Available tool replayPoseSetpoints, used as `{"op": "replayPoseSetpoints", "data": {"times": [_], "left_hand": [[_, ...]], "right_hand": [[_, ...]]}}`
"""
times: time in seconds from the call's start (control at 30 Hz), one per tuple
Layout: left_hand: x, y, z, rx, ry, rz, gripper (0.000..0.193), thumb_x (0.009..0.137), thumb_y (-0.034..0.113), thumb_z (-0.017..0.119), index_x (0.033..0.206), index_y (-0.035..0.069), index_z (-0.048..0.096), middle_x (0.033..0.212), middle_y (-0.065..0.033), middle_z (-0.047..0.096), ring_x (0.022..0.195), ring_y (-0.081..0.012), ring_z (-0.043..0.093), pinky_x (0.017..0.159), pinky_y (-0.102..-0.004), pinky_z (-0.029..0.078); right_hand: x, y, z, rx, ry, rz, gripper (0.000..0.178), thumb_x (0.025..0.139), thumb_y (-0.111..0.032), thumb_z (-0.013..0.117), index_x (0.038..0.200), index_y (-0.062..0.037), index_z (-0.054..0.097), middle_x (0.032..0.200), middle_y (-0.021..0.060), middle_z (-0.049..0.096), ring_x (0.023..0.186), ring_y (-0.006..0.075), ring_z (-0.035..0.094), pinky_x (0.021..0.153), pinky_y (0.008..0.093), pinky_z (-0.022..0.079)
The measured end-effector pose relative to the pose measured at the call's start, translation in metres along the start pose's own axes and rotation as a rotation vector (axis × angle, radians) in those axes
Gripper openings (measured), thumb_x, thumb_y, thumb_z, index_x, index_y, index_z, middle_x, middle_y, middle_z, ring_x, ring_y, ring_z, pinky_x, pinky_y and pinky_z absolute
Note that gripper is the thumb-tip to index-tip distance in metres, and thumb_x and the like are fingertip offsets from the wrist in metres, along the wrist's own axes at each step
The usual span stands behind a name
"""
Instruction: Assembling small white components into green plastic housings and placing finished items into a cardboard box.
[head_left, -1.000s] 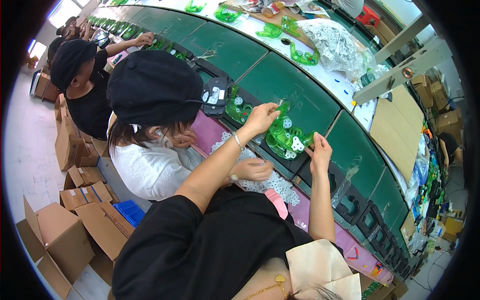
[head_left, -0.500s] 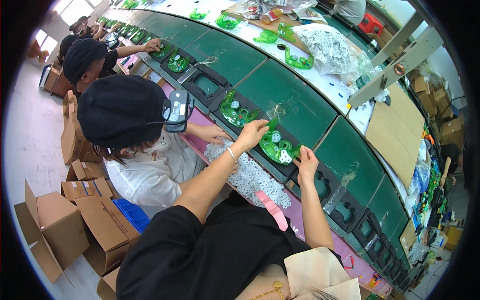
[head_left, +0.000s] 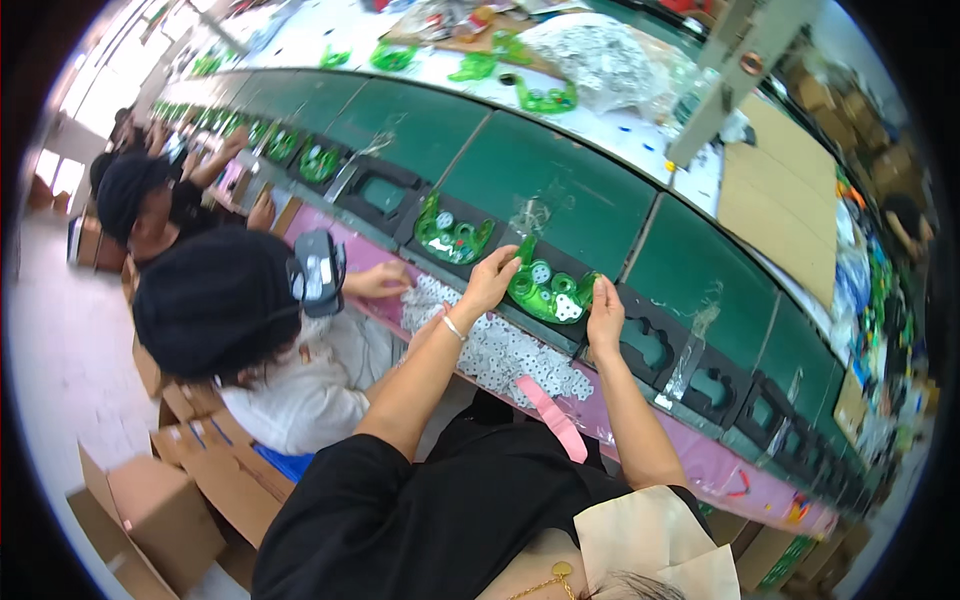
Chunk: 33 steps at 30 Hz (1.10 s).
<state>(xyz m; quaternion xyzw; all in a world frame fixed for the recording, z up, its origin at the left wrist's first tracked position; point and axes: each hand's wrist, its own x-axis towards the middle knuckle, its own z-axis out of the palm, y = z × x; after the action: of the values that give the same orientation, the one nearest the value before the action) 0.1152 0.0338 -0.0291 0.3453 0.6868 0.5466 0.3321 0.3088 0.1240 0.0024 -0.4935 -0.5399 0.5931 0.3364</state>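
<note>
A see-through green game controller shell [head_left: 541,299] with round parts and a white rubber pad lies at or just over a black foam holder on the green line; I cannot tell if it is lifted. My left hand [head_left: 492,277] grips its left horn between thumb and fingers. At the opposite end, my right hand [head_left: 605,318] holds the right horn, fingers closed. Farther left, a second green controller shell [head_left: 462,246] rests in its own black holder. White rubber pads [head_left: 520,358] lie heaped on the pink ledge just below my hands.
Black foam holders [head_left: 645,345] run along the green conveyor [head_left: 590,220] to the right. Close on my left sits a co-worker in a black cap [head_left: 215,300]. A pink strip [head_left: 553,420] hangs over the ledge. Cardboard boxes [head_left: 165,505] stand on the floor. Across the line lies a bag of white parts [head_left: 590,60].
The whole view has shifted and turned slightly. Both hands remain at the same controller shell's ends. The co-worker's near hand has moved over the white pads.
</note>
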Motion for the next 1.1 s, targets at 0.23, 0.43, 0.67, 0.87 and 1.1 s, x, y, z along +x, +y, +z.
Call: {"op": "replayPoseSetpoints", "data": {"times": [0.23, 0.43, 0.67, 0.87, 1.1], "left_hand": [[0.013, 0.012, 0.004, 0.003, -0.003, -0.003, 0.028, 0.086, 0.014, 0.055, 0.110, 0.000, 0.054, 0.093, -0.0083, 0.061, 0.084, -0.0123, 0.058, 0.074, -0.0243, 0.045], [0.016, 0.016, 0.005, -0.134, -0.067, -0.010, 0.029, 0.086, 0.015, 0.055, 0.111, 0.001, 0.055, 0.104, -0.0077, 0.058, 0.092, -0.0132, 0.055, 0.080, -0.0243, 0.043], [0.039, 0.032, 0.015, -0.013, -0.166, 0.080, 0.031, 0.085, 0.018, 0.057, 0.109, -0.001, 0.056, 0.104, -0.0079, 0.059, 0.094, -0.0133, 0.053, 0.082, -0.0249, 0.040], [0.014, 0.086, 0.092, -0.120, -0.335, 0.029, 0.031, 0.088, 0.018, 0.053, 0.114, 0.001, 0.052, 0.094, -0.0008, 0.058, 0.079, -0.0064, 0.051, 0.064, -0.0186, 0.040], [-0.108, 0.151, 0.281, -0.111, -0.790, 0.010, 0.030, 0.089, 0.013, 0.052, 0.114, -0.003, 0.051, 0.103, -0.0046, 0.057, 0.091, -0.0099, 0.052, 0.080, -0.0217, 0.041]], "right_hand": [[-0.001, 0.010, 0.015, -0.176, 0.232, -0.240, 0.036, 0.093, -0.029, 0.041, 0.109, -0.0002, 0.056, 0.103, 0.0158, 0.060, 0.096, 0.0256, 0.057, 0.083, 0.0311, 0.042], [-0.007, -0.001, 0.023, -0.160, 0.355, -0.235, 0.036, 0.093, -0.028, 0.039, 0.108, -0.0004, 0.057, 0.103, 0.0172, 0.059, 0.097, 0.0269, 0.056, 0.084, 0.0315, 0.041], [0.006, 0.007, 0.013, 0.058, 0.423, -0.142, 0.040, 0.093, -0.031, 0.042, 0.111, 0.0019, 0.055, 0.107, 0.0120, 0.060, 0.101, 0.0169, 0.053, 0.089, 0.0278, 0.039], [-0.028, -0.024, -0.068, 0.095, 0.659, -0.188, 0.038, 0.092, -0.031, 0.042, 0.106, 0.0015, 0.057, 0.102, 0.0173, 0.060, 0.098, 0.0249, 0.057, 0.084, 0.0307, 0.042], [-0.150, 0.016, -0.254, 0.355, 0.984, -0.171, 0.040, 0.093, -0.032, 0.042, 0.109, 0.0010, 0.057, 0.099, 0.0079, 0.060, 0.092, 0.0124, 0.053, 0.083, 0.0247, 0.040]]}}
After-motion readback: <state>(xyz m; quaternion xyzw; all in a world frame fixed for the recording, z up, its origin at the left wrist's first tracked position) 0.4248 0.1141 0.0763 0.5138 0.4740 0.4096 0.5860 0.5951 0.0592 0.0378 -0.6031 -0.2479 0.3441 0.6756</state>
